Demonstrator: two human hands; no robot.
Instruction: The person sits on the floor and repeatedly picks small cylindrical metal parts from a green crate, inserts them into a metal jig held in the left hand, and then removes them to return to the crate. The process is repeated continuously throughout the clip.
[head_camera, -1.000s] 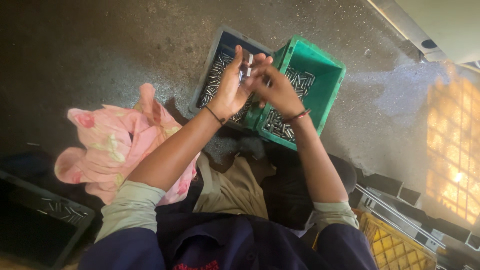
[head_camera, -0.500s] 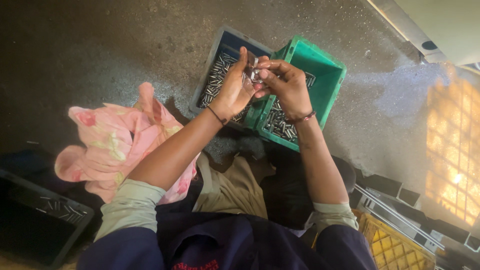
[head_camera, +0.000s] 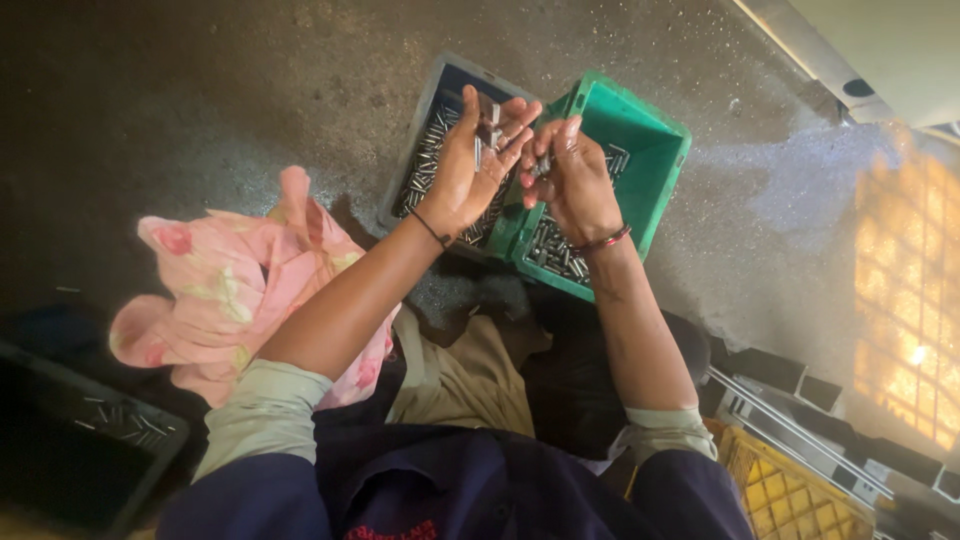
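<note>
The left hand (head_camera: 470, 165) is raised over the bins with its fingers spread and its palm up, pinching a small metal pin (head_camera: 487, 128) between thumb and fingertips. The right hand (head_camera: 570, 175) is just beside it, fingers curled around another small metal part (head_camera: 541, 165); the 2 hands nearly touch at the fingertips. A dark band circles the left wrist and a red bangle (head_camera: 603, 241) the right.

Below the hands 2 bins sit side by side on the concrete floor (head_camera: 200, 90): a dark blue bin (head_camera: 440, 90) on the left and a green bin (head_camera: 650, 150) on the right, tilted. Both hold heaps of short silver pins (head_camera: 555, 250).

A pink flowered cloth (head_camera: 220, 290) lies crumpled on the floor beside the left forearm. A black tray (head_camera: 70, 440) with a few loose pins sits at the lower left, and a yellow crate (head_camera: 790, 500) at the lower right.
</note>
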